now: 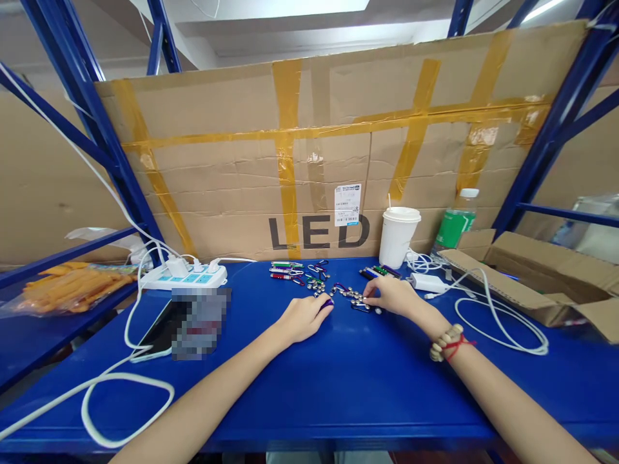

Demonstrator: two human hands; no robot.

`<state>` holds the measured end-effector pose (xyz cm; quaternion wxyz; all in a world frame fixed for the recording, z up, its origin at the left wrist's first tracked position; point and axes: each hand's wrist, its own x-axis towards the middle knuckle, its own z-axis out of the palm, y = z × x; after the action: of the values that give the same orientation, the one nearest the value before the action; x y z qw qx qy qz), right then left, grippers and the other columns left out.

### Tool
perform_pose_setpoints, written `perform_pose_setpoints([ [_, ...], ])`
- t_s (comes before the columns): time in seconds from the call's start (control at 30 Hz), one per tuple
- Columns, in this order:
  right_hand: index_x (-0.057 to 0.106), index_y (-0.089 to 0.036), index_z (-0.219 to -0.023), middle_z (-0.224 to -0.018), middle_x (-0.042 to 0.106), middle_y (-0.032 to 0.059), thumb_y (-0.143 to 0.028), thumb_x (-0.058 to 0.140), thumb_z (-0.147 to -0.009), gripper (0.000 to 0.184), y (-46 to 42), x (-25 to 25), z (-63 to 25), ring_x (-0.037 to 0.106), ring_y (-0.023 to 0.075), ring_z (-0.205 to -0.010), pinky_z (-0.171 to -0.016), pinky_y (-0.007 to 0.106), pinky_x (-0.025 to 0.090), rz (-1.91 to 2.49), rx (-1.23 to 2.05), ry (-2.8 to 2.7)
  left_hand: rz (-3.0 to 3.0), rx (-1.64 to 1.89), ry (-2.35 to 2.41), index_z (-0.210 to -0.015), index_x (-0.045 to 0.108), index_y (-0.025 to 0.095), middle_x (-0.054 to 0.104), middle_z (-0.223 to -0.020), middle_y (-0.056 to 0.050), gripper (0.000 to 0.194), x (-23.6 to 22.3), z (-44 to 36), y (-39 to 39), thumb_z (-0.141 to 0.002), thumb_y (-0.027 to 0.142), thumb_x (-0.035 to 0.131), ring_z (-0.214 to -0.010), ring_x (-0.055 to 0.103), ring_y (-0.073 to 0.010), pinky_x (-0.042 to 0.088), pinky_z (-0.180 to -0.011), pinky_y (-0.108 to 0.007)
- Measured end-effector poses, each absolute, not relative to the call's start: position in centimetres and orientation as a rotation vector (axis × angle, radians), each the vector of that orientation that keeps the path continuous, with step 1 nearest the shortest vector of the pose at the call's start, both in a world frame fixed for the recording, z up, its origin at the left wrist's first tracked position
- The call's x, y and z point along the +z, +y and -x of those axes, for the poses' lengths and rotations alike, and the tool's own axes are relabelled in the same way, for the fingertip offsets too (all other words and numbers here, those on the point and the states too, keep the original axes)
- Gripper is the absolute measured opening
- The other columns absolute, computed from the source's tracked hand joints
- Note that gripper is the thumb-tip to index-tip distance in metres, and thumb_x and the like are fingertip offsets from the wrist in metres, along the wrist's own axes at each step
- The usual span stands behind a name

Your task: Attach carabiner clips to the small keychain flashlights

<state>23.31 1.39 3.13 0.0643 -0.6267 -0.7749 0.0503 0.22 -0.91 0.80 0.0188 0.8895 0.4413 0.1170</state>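
Note:
My left hand (304,318) rests on the blue tabletop with its fingers curled around a small purple metal piece (329,303), mostly hidden by the fingers. To its right, my right hand (395,296) reaches down with thumb and fingers pinched together at the edge of a pile of small round silver pieces (356,298). Whatever lies between those fingertips is hidden. Beyond my left hand lie several slim metal tubes (287,271) in green, silver and red, beside coloured carabiner clips (318,267). More dark tubes (382,271) lie just behind my right hand.
A white cup with a straw (399,237) and a green-labelled bottle (454,222) stand at the back right, near an open cardboard box (536,274) and a looped white cable (503,310). On the left are a power strip (186,277) and a phone (162,328). Cardboard (232,187) walls the back.

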Motion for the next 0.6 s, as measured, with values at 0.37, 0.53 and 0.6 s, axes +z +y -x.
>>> perform_pose_setpoints([
  [0.37,0.066,-0.027,-0.082,-0.087,0.063,-0.0057,-0.032,0.054,-0.078,0.013,1.6,3.1,-23.2,0.056,0.0138,-0.086,-0.061,0.023,0.032,1.811,0.023,-2.318,-2.741,0.364,1.377,-0.111,0.045,0.019,0.058,-0.101,-0.004,0.041,0.7,-0.1,-0.8,-0.092,0.042,0.017,-0.092,0.056,-0.0187,0.042,-0.077,-0.030],
  [0.53,0.065,-0.026,-0.083,-0.091,0.060,-0.0050,-0.039,0.050,-0.081,0.021,1.5,2.9,-22.7,0.054,0.0075,-0.065,-0.052,0.021,0.031,1.540,-0.044,-2.173,-2.757,0.379,1.372,-0.111,0.044,0.020,0.058,-0.101,-0.004,0.041,0.7,-0.2,-0.8,-0.092,0.043,0.016,-0.093,0.056,-0.0188,0.041,-0.077,-0.030],
  [0.6,0.065,-0.026,-0.088,-0.091,0.059,-0.0037,-0.038,0.047,-0.083,0.022,1.1,2.5,-21.8,0.051,0.0047,-0.062,-0.056,0.019,0.035,1.334,0.006,-2.190,-2.762,0.379,1.367,-0.110,0.044,0.019,0.058,-0.100,-0.004,0.041,0.6,-0.1,-0.7,-0.092,0.043,0.016,-0.091,0.056,-0.0185,0.041,-0.076,-0.029],
])
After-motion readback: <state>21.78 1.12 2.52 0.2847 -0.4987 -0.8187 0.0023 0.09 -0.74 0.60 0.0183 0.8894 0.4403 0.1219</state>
